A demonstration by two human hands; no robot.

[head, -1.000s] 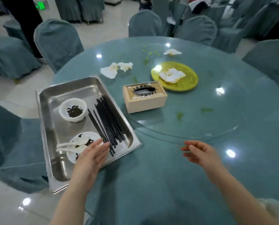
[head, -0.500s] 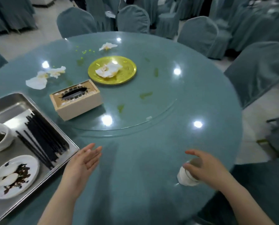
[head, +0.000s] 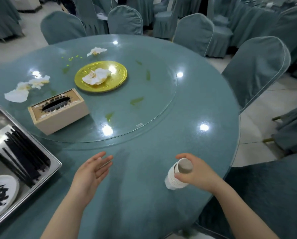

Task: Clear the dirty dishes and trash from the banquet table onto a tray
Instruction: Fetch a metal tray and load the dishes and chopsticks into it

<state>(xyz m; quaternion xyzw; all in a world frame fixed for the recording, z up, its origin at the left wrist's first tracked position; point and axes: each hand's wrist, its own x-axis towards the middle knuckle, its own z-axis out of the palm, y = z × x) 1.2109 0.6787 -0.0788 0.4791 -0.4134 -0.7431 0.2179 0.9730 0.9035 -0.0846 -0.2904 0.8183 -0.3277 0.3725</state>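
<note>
My right hand [head: 197,171] grips a stack of white paper cups [head: 176,175], tilted, just above the table's near right part. My left hand [head: 90,171] hovers open, palm up, over the near middle of the table. The steel tray [head: 46,171] sits at the left edge, holding black chopsticks [head: 21,156] and a white plate [head: 1,194] with dark scraps. On the glass turntable [head: 144,107] lie a yellow plate [head: 101,76] with a crumpled napkin [head: 96,76], and a tissue box [head: 59,111]. White napkins [head: 23,88] and another one [head: 96,51] lie further back.
Green food scraps [head: 136,100] dot the turntable. Chairs in teal covers ring the table; the nearest one [head: 256,71] stands at the right. The table's right edge drops to tiled floor [head: 258,125].
My view has swung right, away from the tray. My right hand reached to the table's near right and took hold of the cup stack, lifting and tilting it. My left hand left the tray.
</note>
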